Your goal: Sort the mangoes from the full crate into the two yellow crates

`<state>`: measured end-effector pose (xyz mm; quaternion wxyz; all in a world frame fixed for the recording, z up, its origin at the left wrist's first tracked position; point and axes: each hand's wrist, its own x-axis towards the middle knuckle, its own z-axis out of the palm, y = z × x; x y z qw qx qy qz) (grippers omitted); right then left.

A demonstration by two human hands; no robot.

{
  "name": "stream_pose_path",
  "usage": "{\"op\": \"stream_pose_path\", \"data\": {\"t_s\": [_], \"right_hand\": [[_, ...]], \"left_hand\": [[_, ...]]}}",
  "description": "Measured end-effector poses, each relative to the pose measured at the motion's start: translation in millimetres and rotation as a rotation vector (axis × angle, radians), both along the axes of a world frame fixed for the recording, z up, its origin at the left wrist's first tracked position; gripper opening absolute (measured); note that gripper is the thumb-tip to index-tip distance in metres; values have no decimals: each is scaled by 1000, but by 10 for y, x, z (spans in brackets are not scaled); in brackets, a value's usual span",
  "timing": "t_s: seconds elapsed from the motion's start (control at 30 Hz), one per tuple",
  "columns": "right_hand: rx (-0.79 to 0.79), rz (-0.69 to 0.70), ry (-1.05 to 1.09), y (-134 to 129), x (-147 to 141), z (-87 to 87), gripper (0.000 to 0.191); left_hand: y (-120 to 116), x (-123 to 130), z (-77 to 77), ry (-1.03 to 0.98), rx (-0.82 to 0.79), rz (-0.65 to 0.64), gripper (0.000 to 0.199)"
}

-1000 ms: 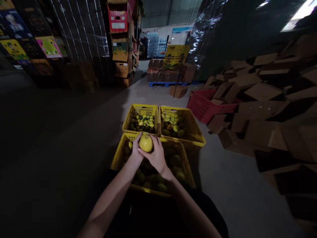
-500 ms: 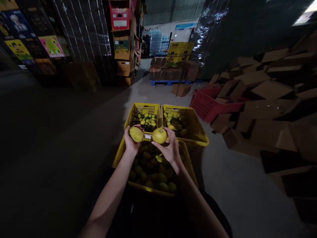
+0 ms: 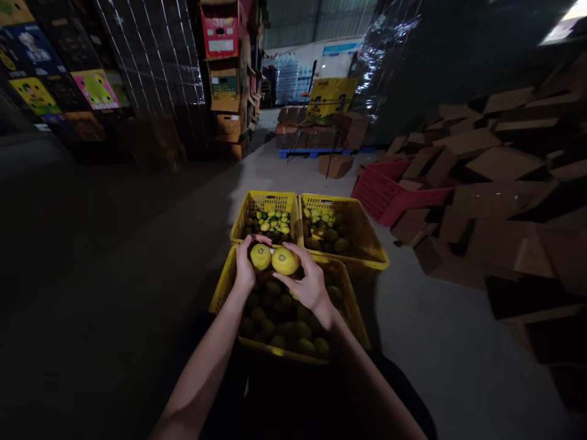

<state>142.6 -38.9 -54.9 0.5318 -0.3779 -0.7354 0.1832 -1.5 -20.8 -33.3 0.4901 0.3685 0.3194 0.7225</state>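
My left hand [image 3: 246,265] is closed round a yellow lemon [image 3: 260,256], its tip end turned up toward me. Close beside it, my right hand [image 3: 310,280] grips a second lemon [image 3: 285,261] between thumb and fingers. Both lemons are held above the near yellow crate [image 3: 223,287], where many dark greenish fruits [image 3: 302,330] lie in shadow. Beyond the hands stand two more yellow crates. Small yellow and green lemons fill part of the left one [image 3: 238,221]; the right one [image 3: 367,238] has fruit gathered at its left side.
A red crate [image 3: 380,194] stands right of the yellow crates, against a heap of flattened and opened cardboard boxes [image 3: 495,214]. Stacked cartons [image 3: 224,91] rise at the back. A blue pallet [image 3: 316,153] with boxes sits farther off on the concrete floor.
The two lemons have come closer together, and the right one has moved left and slightly down. The left lemon has been turned so its end faces me.
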Motion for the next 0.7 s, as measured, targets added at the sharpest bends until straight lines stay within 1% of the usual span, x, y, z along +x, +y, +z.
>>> {"op": "stream_pose_path", "data": {"t_s": [0.13, 0.23, 0.33, 0.4, 0.47, 0.53, 0.57, 0.63, 0.7], "right_hand": [[4, -22, -21, -21, -12, 28, 53], [-3, -22, -13, -22, -11, 26, 53], [-77, 9, 24, -1, -5, 2, 56], [-181, 50, 62, 24, -9, -29, 60], [-312, 85, 115, 51, -28, -71, 62], [-467, 72, 215, 73, -64, -110, 61], [-561, 53, 291, 81, -86, -124, 59], [-769, 27, 471, 88, -133, -135, 52], [-928, 39, 605, 89, -174, -124, 43]], "left_hand": [[-16, -12, 20, -40, -100, 5, 36], [-22, -14, 32, -65, -122, -3, 32], [-11, -20, 40, -70, -153, -19, 35], [11, -23, 42, -119, -268, -41, 38], [38, -25, 40, -216, -450, -63, 37], [61, -26, 41, -314, -616, -88, 33], [67, -25, 46, -348, -672, -106, 30], [65, -20, 67, -376, -730, -151, 24], [48, -14, 96, -377, -752, -174, 20]]}}
